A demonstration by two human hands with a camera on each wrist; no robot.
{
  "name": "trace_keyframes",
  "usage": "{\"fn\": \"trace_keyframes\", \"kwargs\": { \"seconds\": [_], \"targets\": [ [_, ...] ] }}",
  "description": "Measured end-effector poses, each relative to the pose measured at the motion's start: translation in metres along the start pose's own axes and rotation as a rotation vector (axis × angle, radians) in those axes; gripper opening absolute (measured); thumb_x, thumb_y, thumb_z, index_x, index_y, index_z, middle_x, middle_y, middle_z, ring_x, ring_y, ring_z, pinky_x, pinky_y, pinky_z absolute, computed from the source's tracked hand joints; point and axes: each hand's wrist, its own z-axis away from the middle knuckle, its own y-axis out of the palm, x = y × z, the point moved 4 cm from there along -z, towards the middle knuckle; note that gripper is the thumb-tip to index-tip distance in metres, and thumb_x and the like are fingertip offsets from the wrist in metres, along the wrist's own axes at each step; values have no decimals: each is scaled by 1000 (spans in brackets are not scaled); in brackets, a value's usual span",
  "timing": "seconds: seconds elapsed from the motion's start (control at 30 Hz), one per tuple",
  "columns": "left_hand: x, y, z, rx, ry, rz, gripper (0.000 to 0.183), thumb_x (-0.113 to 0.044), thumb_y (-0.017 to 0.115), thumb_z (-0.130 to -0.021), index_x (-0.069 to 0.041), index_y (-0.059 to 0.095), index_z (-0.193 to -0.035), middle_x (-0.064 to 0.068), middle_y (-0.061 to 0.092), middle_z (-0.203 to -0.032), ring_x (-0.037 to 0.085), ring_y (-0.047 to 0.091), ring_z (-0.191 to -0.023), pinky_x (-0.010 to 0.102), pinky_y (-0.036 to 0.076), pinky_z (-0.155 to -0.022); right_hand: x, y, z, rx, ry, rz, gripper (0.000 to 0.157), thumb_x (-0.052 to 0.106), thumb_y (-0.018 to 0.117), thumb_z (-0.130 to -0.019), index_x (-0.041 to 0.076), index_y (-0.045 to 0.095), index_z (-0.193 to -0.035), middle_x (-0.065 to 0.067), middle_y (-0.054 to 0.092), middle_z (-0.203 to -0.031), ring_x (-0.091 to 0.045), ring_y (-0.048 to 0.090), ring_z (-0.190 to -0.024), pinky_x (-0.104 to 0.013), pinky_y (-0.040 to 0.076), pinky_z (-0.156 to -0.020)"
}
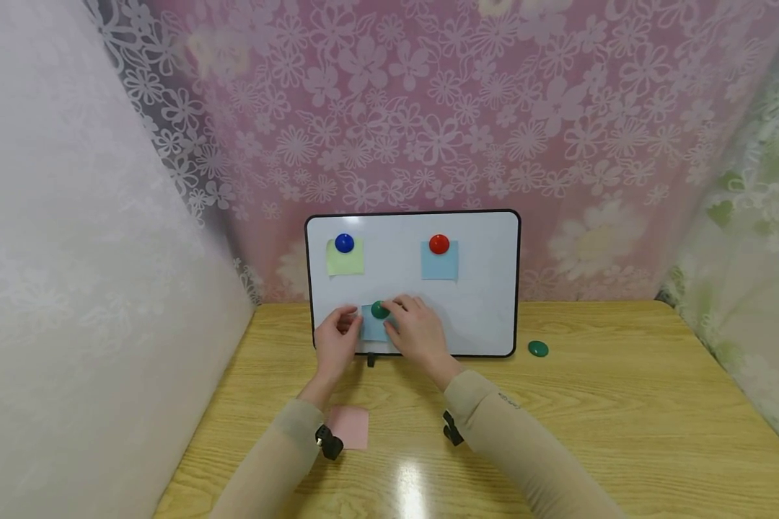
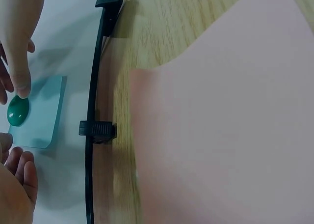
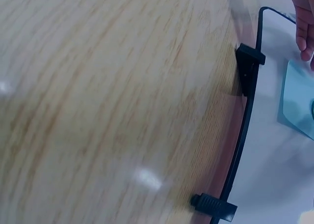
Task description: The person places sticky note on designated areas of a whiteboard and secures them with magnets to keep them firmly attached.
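A blue sticky note point(image 1: 373, 331) lies against the lower left of the whiteboard point(image 1: 480, 310), with a round green magnet point(image 1: 379, 310) at its top. My right hand point(image 1: 418, 333) reaches in from the right, fingers bent, and holds the magnet at its right edge. In the left wrist view a fingertip of that hand meets the green magnet point(image 2: 18, 111). My left hand point(image 1: 337, 342) is at the note's left edge, its fingers loosely bent and the thumb close to the paper. Part of the note's right side is hidden behind my right hand.
Higher on the board, a blue magnet point(image 1: 345, 243) holds a green note point(image 1: 346, 264) and a red magnet point(image 1: 438, 244) holds another blue note point(image 1: 439, 268). A pink note point(image 1: 352, 427) lies on the wooden table point(image 1: 597, 425). Right of the board sits a second green magnet point(image 1: 538, 349). Black clips point(image 2: 98, 129) grip the board's lower edge.
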Motion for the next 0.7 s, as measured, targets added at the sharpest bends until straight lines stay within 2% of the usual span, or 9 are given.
{"fn": "trace_keyframes", "kwargs": {
  "seconds": [0.37, 0.7],
  "targets": [
    [2, -2, 11, 50, -13, 43, 19, -16, 77, -102, -6, 79, -118, 8, 75, -99, 22, 69, -88, 27, 56, -78, -9, 4, 8, 12, 92, -105, 32, 22, 83, -97, 14, 77, -127, -4, 68, -121, -25, 65, -109, -37, 59, -87],
    [7, -6, 23, 86, -136, 113, 17, -17, 77, -101, -5, 80, -112, 8, 77, -101, 19, 67, -85, 23, 54, -70, -15, -6, 24, 14, 179, -234, 24, 21, 82, -97, 15, 80, -121, -2, 70, -118, -24, 67, -109, -40, 60, -85]
  ]
}}
